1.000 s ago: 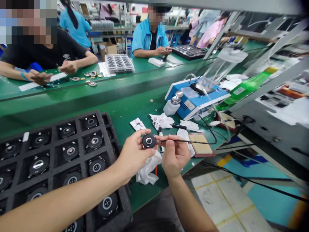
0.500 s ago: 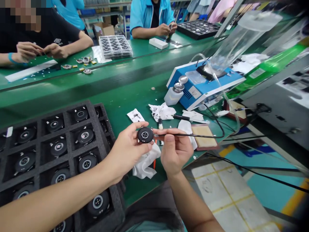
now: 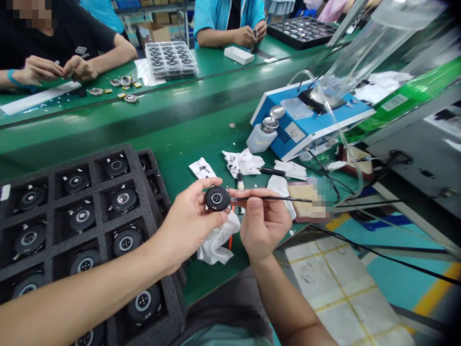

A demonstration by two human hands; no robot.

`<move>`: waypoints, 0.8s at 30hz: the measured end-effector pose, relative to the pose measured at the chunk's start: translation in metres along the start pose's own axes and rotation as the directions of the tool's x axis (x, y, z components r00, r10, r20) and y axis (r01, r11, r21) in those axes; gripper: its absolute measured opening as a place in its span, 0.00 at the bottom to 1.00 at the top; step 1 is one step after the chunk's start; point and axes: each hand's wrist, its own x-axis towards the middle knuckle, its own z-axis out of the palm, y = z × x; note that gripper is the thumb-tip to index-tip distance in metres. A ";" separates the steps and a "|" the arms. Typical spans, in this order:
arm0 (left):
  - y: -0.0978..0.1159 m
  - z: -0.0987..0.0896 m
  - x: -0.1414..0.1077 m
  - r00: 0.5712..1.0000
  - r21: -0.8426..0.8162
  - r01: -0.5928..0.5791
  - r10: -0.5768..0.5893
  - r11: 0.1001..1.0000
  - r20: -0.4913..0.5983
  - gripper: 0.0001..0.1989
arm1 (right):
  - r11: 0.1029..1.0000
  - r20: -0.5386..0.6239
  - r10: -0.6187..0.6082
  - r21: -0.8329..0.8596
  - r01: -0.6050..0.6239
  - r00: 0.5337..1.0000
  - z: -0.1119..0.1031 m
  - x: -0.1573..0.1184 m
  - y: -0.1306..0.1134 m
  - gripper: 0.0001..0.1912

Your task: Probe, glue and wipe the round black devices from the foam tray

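Black disc (image 3: 217, 198) is clamped by its rim between thumb and fingers of the left hand (image 3: 189, 218); the right hand (image 3: 264, 223), at its four o'clock, pinches a thin black tube (image 3: 281, 198). Best is light grip, steady wrists.

Hands (image 3: 189, 218) and forearms (image 3: 118, 276) are bare, clothing (image 3: 230, 305) apparently grey and teal.

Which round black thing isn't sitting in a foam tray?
The round black thing in the left hand, pinched between thumb and fingers. The others in clear view sit in compartments of the dark foam tray.
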 end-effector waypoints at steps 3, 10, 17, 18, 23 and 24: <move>0.000 -0.001 0.000 1.000 0.010 0.002 -0.002 1.000 -0.004 0.29 | 1.000 -0.001 0.009 -0.016 -0.009 1.000 -0.001 0.000 0.000 0.04; 0.002 0.001 -0.001 1.000 0.042 0.004 -0.004 0.999 -0.013 0.29 | 1.000 0.000 0.017 -0.016 -0.017 1.000 -0.001 0.000 -0.001 0.03; 0.000 0.000 -0.001 1.000 0.042 0.003 -0.002 0.999 -0.011 0.29 | 1.000 0.000 0.018 -0.022 -0.018 1.000 -0.001 0.000 -0.001 0.03; 0.000 -0.001 -0.001 1.000 0.041 0.001 -0.001 0.999 -0.009 0.29 | 1.000 0.001 0.019 -0.023 -0.019 1.000 -0.001 0.000 -0.001 0.03; 0.000 -0.001 -0.001 1.000 0.048 -0.004 0.005 0.999 -0.011 0.30 | 0.998 0.003 0.031 -0.051 -0.031 1.000 -0.001 0.000 -0.002 0.03; -0.001 -0.001 -0.001 1.000 0.046 -0.004 0.004 0.999 -0.012 0.30 | 0.998 0.003 0.030 -0.049 -0.030 1.000 -0.001 0.000 -0.002 0.03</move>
